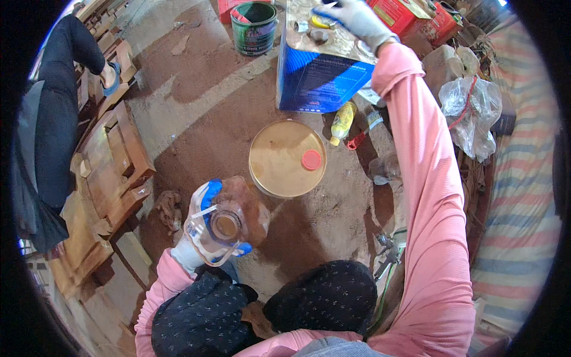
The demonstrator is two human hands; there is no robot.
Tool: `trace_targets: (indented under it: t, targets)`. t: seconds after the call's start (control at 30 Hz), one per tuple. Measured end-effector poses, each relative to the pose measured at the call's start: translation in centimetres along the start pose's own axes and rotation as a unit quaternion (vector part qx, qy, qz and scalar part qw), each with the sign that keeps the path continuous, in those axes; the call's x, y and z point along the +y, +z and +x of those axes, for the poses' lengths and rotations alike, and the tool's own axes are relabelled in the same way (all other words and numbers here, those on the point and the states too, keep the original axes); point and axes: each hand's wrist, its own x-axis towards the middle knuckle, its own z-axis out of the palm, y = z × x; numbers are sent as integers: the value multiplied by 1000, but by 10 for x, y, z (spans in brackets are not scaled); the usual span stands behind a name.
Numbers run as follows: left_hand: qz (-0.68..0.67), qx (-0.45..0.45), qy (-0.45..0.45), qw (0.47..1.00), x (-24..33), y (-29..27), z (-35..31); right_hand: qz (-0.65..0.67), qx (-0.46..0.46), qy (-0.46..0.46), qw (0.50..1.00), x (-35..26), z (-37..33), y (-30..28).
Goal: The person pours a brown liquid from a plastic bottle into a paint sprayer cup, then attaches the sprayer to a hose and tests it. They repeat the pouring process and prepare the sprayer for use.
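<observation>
My left hand point(196, 238), in a white glove with blue fingertips, grips a clear plastic jug point(229, 223) with brownish liquid, its mouth open and facing up, held above my knees. My right hand point(355, 19), in a white glove, reaches far forward and rests on the top of a blue rectangular tin can point(318, 77), near a yellow cap point(321, 22). Whether it grips anything there I cannot tell. Between the two stands a round tan drum lid point(282, 157) with a red cap point(311, 159).
A green paint bucket point(254, 27) and red boxes point(398, 15) stand at the back. A yellow bottle point(343, 121) lies by the blue can. Wooden furniture parts point(113, 160) pile at left, beside another person's leg point(56, 107). A plastic bag point(473, 107) sits at right.
</observation>
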Motion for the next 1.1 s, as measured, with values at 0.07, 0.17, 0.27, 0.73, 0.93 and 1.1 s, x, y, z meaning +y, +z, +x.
trace_targets:
  t: [0.07,0.17,0.27,0.73,0.93,1.1]
  targets:
    - [69,3,30,997,1,-1,-1,111,9,28,993,7,-14,-21]
    - [149,-7,45,988,3,-4,-3,116,-47,104,987,10,-60,-49]
    - [128,4,56,990,2,-3,-1,60,-201,62,976,-5,-117,-38]
    - [75,27,37,996,3,3,-2,279,-282,85,914,-141,-250,61]
    - [64,30,85,994,-6,1,-3,243,-246,-89,934,-190,-229,86]
    - [169,21,127,977,8,-2,-11,216,-255,-124,934,-212,-231,102]
